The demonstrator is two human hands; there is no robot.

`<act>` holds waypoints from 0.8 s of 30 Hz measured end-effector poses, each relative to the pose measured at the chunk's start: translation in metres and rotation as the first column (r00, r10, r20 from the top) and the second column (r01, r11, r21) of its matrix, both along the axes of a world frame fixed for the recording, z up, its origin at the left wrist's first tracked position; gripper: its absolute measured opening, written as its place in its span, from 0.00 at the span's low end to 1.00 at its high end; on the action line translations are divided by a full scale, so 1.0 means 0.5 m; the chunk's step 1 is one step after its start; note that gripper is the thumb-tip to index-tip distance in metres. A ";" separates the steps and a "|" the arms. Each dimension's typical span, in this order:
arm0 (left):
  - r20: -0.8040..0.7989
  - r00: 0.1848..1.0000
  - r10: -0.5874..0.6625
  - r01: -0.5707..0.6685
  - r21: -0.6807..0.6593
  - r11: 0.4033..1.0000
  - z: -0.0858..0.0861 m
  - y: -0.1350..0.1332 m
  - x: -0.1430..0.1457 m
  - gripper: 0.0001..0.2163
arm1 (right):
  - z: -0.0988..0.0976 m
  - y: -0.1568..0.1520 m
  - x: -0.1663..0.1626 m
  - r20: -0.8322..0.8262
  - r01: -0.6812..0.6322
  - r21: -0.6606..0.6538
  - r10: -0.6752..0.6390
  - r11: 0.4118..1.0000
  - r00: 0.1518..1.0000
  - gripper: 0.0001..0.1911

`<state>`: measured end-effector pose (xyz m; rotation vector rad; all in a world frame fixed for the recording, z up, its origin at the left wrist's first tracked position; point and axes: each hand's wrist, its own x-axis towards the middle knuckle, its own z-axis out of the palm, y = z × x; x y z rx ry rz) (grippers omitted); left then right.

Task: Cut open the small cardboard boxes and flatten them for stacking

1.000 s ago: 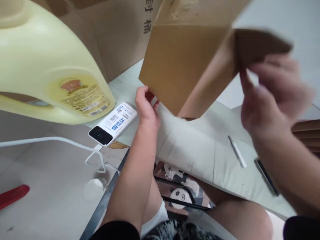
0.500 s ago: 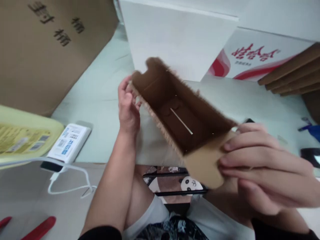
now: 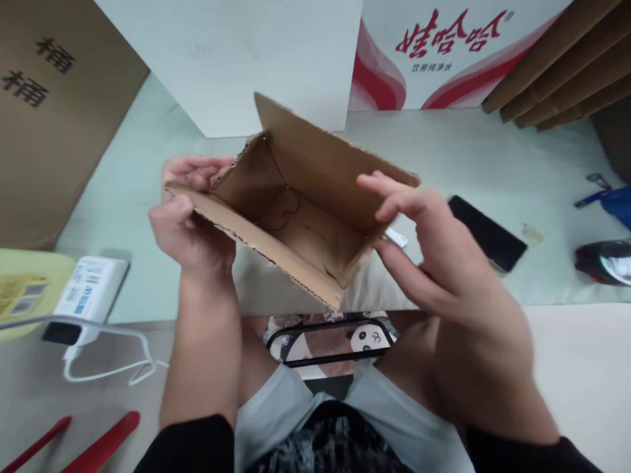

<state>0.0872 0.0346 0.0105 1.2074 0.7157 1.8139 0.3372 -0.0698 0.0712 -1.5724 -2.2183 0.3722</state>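
A small brown cardboard box (image 3: 315,226), its top open towards me and nothing visible inside, is held tilted above the table edge. Its far long flap (image 3: 320,141) stands up and its near one slants outward. At the left end, my left hand (image 3: 192,220) pinches the cardboard between thumb and fingers. On the other end is my right hand (image 3: 434,249), thumb by the near right corner and fingertips against the far flap. A small white object (image 3: 396,237) shows partly behind the box, beside my right thumb.
A black phone (image 3: 488,233) lies right of my right hand. Beyond stand a white box (image 3: 256,59), a red-and-white printed carton (image 3: 438,59) and folded brown cardboard (image 3: 552,72). At left are a large carton (image 3: 59,144), a white power bank (image 3: 91,289) with cable and a yellow container (image 3: 29,289).
The box has turned so its long flaps now stand out. My right hand has shifted from the end flap to the far flap and near corner. The view has swung right.
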 end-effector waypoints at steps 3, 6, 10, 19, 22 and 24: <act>-0.033 0.998 0.053 -0.053 -0.007 0.999 -0.008 -0.010 0.018 0.14 | -0.055 0.029 0.009 -0.008 0.021 0.085 -0.021 0.996 1.000 0.24; -0.086 0.990 0.107 -0.108 -0.006 0.994 -0.019 -0.003 0.023 0.16 | -0.106 0.051 0.011 -0.192 0.110 0.310 -0.051 0.944 0.980 0.24; -0.181 0.973 0.143 -0.131 0.080 0.988 -0.048 0.020 0.004 0.23 | -0.151 0.074 0.000 -0.502 0.228 0.446 0.031 0.866 0.864 0.38; -0.503 0.781 0.370 -0.211 0.345 0.915 -0.097 0.021 -0.052 0.30 | -0.126 0.068 -0.011 -0.647 -0.128 0.247 0.262 0.960 0.716 0.19; -0.643 0.675 0.362 -0.176 0.336 0.925 -0.089 0.007 -0.054 0.18 | -0.115 0.065 -0.010 -0.663 -0.158 0.210 0.259 0.965 0.702 0.19; -0.689 0.647 0.327 -0.123 0.330 0.936 -0.084 0.002 -0.054 0.17 | -0.117 0.062 -0.011 -0.653 -0.135 0.193 0.230 0.972 0.721 0.20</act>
